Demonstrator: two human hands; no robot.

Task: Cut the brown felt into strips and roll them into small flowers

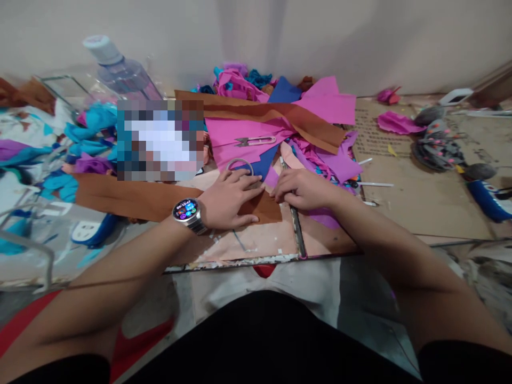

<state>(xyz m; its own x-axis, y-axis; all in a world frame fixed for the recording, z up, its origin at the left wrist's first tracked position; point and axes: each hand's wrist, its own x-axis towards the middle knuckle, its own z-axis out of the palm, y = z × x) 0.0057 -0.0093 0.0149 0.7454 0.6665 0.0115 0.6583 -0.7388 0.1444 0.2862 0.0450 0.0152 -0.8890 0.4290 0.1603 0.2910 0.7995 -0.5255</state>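
A long brown strip (140,197), either cloth or crepe paper, runs across the table under my hands. My left hand (232,200) lies flat over its right part, fingers spread and thumb out. At the strip's right end, my right hand (298,189) has its fingers curled in, with the fingertips at the edge; they seem to pinch it, though the contact is partly hidden. A thin grey ring (240,161) sits just beyond my left fingertips, beside a dark blue piece (266,162). Thread snips (256,141) rest farther back on a pink sheet (228,136).
Behind lies another brown strip (276,112) with crumpled scraps. A clear bottle (128,77) stands back left. A dark bar (296,232) crosses the work surface. At right are cardboard (388,197), a pincushion full of pins (436,146) and a blue-and-white object (488,200).
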